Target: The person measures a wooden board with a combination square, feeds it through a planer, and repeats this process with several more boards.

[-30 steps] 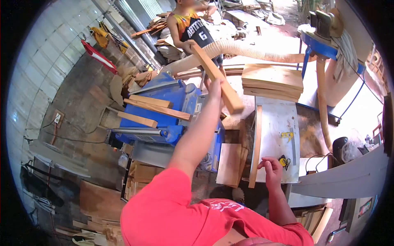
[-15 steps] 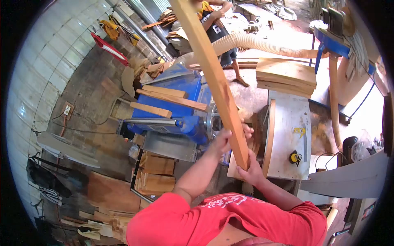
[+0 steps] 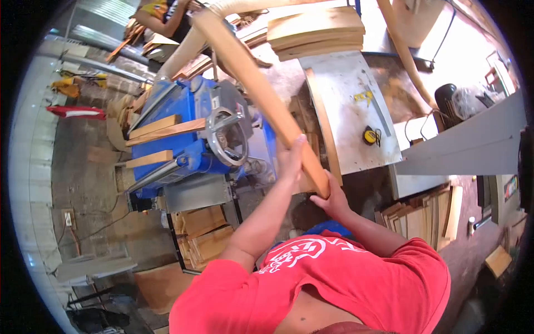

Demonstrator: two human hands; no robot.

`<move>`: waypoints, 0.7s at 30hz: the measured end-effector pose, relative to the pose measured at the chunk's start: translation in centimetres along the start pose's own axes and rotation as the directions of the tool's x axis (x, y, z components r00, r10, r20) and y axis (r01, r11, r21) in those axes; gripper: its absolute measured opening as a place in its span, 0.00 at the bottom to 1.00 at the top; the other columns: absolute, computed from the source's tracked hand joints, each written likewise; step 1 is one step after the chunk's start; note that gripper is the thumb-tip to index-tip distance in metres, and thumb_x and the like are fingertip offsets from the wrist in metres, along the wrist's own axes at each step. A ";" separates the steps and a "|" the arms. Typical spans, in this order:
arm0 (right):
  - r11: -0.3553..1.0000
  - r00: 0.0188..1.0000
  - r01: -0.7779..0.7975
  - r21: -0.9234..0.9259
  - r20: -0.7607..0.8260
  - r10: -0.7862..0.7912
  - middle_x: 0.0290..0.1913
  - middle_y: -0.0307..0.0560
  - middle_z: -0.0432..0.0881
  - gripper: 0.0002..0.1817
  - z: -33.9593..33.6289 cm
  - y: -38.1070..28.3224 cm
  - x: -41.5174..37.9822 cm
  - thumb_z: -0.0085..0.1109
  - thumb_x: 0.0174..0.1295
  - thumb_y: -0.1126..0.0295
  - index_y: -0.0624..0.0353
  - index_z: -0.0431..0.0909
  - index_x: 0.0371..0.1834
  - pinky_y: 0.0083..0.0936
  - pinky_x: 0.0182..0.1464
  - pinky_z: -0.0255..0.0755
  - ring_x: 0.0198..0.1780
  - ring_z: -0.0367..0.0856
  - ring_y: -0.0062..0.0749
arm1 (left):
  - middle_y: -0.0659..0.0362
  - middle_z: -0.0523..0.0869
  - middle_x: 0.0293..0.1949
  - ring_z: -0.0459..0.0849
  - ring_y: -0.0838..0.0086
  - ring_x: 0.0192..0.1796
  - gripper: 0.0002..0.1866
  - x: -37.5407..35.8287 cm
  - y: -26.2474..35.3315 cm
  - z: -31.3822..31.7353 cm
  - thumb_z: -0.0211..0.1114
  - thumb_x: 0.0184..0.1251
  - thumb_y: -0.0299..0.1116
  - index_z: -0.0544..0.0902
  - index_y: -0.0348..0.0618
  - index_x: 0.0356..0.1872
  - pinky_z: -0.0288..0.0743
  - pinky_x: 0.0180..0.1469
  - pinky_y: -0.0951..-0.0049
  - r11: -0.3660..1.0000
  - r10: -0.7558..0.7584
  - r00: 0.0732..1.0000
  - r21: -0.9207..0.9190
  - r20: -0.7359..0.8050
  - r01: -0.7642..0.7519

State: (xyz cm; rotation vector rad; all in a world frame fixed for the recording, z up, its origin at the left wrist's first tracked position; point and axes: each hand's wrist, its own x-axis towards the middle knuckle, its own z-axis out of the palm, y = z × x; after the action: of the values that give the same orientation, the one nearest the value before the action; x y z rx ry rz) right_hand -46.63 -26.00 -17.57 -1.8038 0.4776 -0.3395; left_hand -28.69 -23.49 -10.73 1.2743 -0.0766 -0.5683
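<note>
A long squared wooden plank (image 3: 250, 92) slants away from me, its near end low and its far end up to the left. My left hand (image 3: 291, 158) is wrapped round its left side a short way above the near end. Around the near end itself, my right hand (image 3: 334, 199) is closed, thumb pointing left. Beyond the hands to the left stands a blue machine (image 3: 183, 119) with a metal handwheel (image 3: 227, 136). Three loose wooden pieces (image 3: 167, 132) lie on top of it.
Right of the plank, a metal-topped table (image 3: 361, 106) holds a stack of boards (image 3: 314, 33), a tape measure (image 3: 370, 135), a yellow-handled square (image 3: 364, 98) and a long wooden strip (image 3: 325, 122). Another person (image 3: 167, 22) stands at the back. More boards (image 3: 425, 214) lean at the right.
My view has turned right, so the machine and table appear further left and higher. The plank's far end now points further left. Both hands keep their hold.
</note>
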 end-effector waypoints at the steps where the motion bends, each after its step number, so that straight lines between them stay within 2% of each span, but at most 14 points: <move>1: 0.995 0.991 -0.087 0.045 -0.100 0.091 0.63 0.59 0.71 0.44 0.3 1.3 -0.3 0.73 0.52 0.66 0.59 0.58 0.71 0.34 0.65 0.65 0.65 0.71 0.50 | 0.56 0.80 0.42 0.81 0.71 0.43 0.26 -0.3 -2.0 0.9 0.66 0.63 0.29 0.67 0.39 0.61 0.77 0.46 0.71 0.994 0.011 1.000 0.109 0.006 -0.012; 2: 0.982 0.964 -0.164 0.092 -0.195 0.179 0.64 0.59 0.71 0.44 0.0 1.5 -0.1 0.74 0.51 0.66 0.60 0.59 0.70 0.34 0.65 0.66 0.65 0.71 0.49 | 0.54 0.80 0.44 0.81 0.68 0.44 0.27 -0.3 -4.1 1.7 0.67 0.62 0.30 0.67 0.37 0.61 0.77 0.47 0.70 0.977 0.026 1.000 0.212 0.015 -0.028; 3: 0.956 0.929 -0.288 0.050 -0.229 0.292 0.64 0.60 0.72 0.42 -0.6 1.6 -0.2 0.72 0.53 0.68 0.60 0.60 0.70 0.34 0.63 0.68 0.64 0.73 0.48 | 0.54 0.80 0.46 0.81 0.67 0.46 0.28 0.0 -6.7 2.2 0.68 0.61 0.30 0.66 0.36 0.60 0.76 0.49 0.70 0.955 -0.043 0.999 0.294 0.029 0.033; 6: 0.932 0.884 -0.362 -0.017 -0.323 0.337 0.60 0.60 0.75 0.39 -0.4 7.6 -0.3 0.70 0.55 0.69 0.58 0.61 0.69 0.36 0.61 0.70 0.61 0.76 0.48 | 0.52 0.80 0.49 0.81 0.65 0.50 0.31 2.0 -13.4 3.1 0.68 0.60 0.32 0.65 0.34 0.62 0.74 0.53 0.69 0.893 -0.141 0.989 0.438 0.052 0.104; 7: 0.919 0.873 -0.392 -0.024 -0.323 0.364 0.55 0.59 0.80 0.36 -0.7 8.6 0.1 0.68 0.58 0.70 0.56 0.63 0.69 0.35 0.57 0.73 0.56 0.80 0.44 | 0.51 0.80 0.50 0.80 0.64 0.52 0.32 3.0 -15.3 3.0 0.68 0.60 0.32 0.65 0.34 0.64 0.73 0.55 0.68 0.858 -0.163 0.985 0.501 0.059 0.112; 8: 0.917 0.870 -0.398 -0.028 -0.329 0.367 0.55 0.59 0.80 0.36 -0.9 10.8 0.7 0.68 0.58 0.70 0.56 0.63 0.69 0.35 0.57 0.73 0.56 0.80 0.44 | 0.51 0.80 0.50 0.80 0.64 0.52 0.32 4.3 -17.7 2.3 0.68 0.60 0.32 0.65 0.34 0.64 0.73 0.55 0.68 0.860 -0.169 0.984 0.498 0.065 0.115; 10: 0.931 0.888 -0.365 0.019 -0.294 0.354 0.47 0.56 0.84 0.35 -1.2 16.3 2.2 0.68 0.58 0.70 0.56 0.64 0.69 0.31 0.50 0.76 0.48 0.84 0.39 | 0.50 0.81 0.51 0.80 0.65 0.53 0.33 7.3 -22.3 1.6 0.66 0.62 0.35 0.65 0.34 0.66 0.72 0.58 0.66 0.779 -0.206 0.968 0.623 0.147 0.071; 11: 0.920 0.870 -0.390 0.046 -0.309 0.384 0.41 0.52 0.85 0.34 -1.6 18.0 3.4 0.68 0.59 0.69 0.56 0.66 0.69 0.28 0.44 0.77 0.41 0.85 0.33 | 0.48 0.81 0.52 0.80 0.62 0.54 0.33 8.5 -23.5 0.9 0.66 0.61 0.38 0.68 0.34 0.66 0.72 0.57 0.64 0.822 -0.218 0.951 0.567 0.221 0.057; 12: 0.914 0.863 -0.403 0.049 -0.312 0.397 0.41 0.52 0.85 0.34 -1.8 19.8 4.5 0.68 0.59 0.69 0.56 0.66 0.69 0.28 0.44 0.77 0.41 0.85 0.33 | 0.48 0.81 0.52 0.80 0.62 0.54 0.33 10.6 -26.0 -0.5 0.66 0.61 0.38 0.68 0.34 0.66 0.72 0.57 0.64 0.818 -0.233 0.947 0.571 0.223 0.067; 14: 0.892 0.864 -0.421 0.163 -0.227 0.449 0.45 0.55 0.84 0.34 -2.9 22.6 6.8 0.67 0.59 0.67 0.54 0.66 0.70 0.29 0.49 0.76 0.46 0.84 0.41 | 0.46 0.82 0.51 0.82 0.59 0.52 0.29 15.3 -33.9 -4.6 0.67 0.59 0.40 0.73 0.36 0.60 0.74 0.55 0.64 0.589 0.131 0.978 0.780 0.166 -0.211; 16: 0.874 0.855 -0.443 0.201 -0.199 0.479 0.43 0.55 0.84 0.32 -2.0 27.2 8.3 0.66 0.61 0.66 0.53 0.67 0.69 0.29 0.48 0.76 0.43 0.84 0.39 | 0.46 0.80 0.57 0.81 0.61 0.56 0.38 15.6 -28.1 -3.2 0.67 0.61 0.47 0.67 0.38 0.69 0.72 0.59 0.64 0.538 -0.172 0.985 0.838 0.004 0.091; 18: 0.856 0.847 -0.461 0.233 -0.171 0.503 0.42 0.54 0.84 0.31 -1.7 30.2 9.3 0.65 0.62 0.65 0.53 0.67 0.69 0.29 0.47 0.76 0.41 0.83 0.37 | 0.46 0.80 0.57 0.81 0.61 0.56 0.38 16.7 -28.7 -3.2 0.67 0.60 0.49 0.69 0.37 0.67 0.72 0.59 0.64 0.523 -0.197 0.980 0.841 -0.040 0.140; 20: 0.861 0.843 -0.477 0.177 -0.184 0.505 0.43 0.57 0.84 0.27 -1.3 30.4 10.5 0.62 0.64 0.63 0.53 0.70 0.67 0.31 0.47 0.76 0.41 0.84 0.41 | 0.45 0.80 0.57 0.81 0.61 0.56 0.37 17.1 -29.3 -2.6 0.67 0.60 0.51 0.71 0.37 0.65 0.72 0.58 0.63 0.508 -0.213 0.974 0.842 -0.082 0.182; 21: 0.853 0.837 -0.491 0.176 -0.176 0.518 0.43 0.57 0.84 0.27 -1.0 29.8 10.8 0.62 0.64 0.63 0.53 0.70 0.67 0.31 0.47 0.76 0.41 0.84 0.41 | 0.47 0.81 0.49 0.82 0.59 0.51 0.31 16.9 -29.3 -2.1 0.70 0.57 0.46 0.75 0.39 0.58 0.74 0.54 0.62 0.541 -0.158 0.987 0.835 -0.022 0.106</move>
State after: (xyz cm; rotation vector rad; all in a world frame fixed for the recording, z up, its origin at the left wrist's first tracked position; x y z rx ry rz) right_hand -42.04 -39.08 -46.10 -1.4541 1.0439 -0.1890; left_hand -23.92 -34.21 -42.47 2.2346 -0.3380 -0.7345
